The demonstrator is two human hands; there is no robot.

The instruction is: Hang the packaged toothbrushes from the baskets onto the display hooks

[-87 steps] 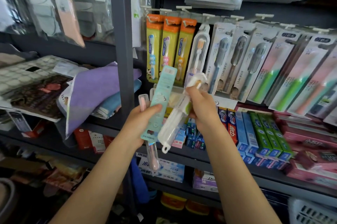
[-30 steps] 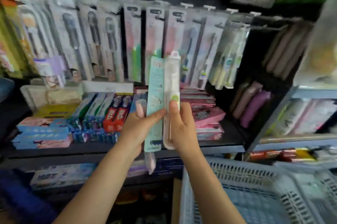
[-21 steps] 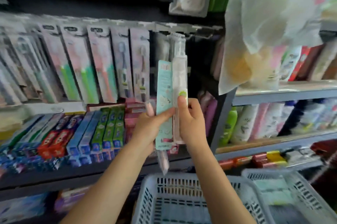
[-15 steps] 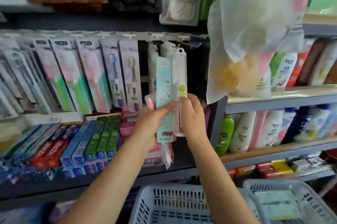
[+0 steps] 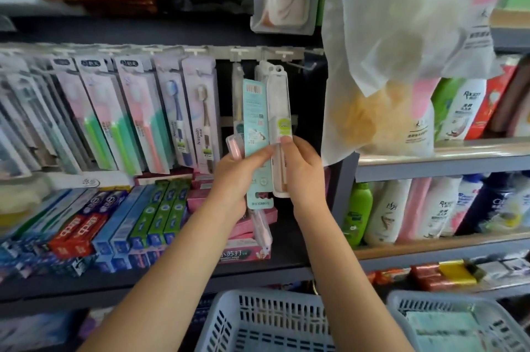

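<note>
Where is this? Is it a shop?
Most likely a small shop's toiletries aisle: packaged toothbrushes hang in rows on display hooks, toothpaste boxes fill the shelf below, and shampoo bottles stand alongside.

You can read "Niepoin" on the hanging brown-brush pack [image 5: 204, 111] and "Rocen" on a white bottle [image 5: 467, 111].

The left hand [image 5: 239, 176] and right hand [image 5: 301, 171] sit side by side before the hook rail [image 5: 252, 50], each holding an upright toothbrush pack. Hung packs [image 5: 134, 111] fill the rail to the left; toothpaste boxes [image 5: 120, 222] lie on the shelf beneath. Bottles [image 5: 384, 211] stand right; two baskets [image 5: 266, 323] sit below.
</note>
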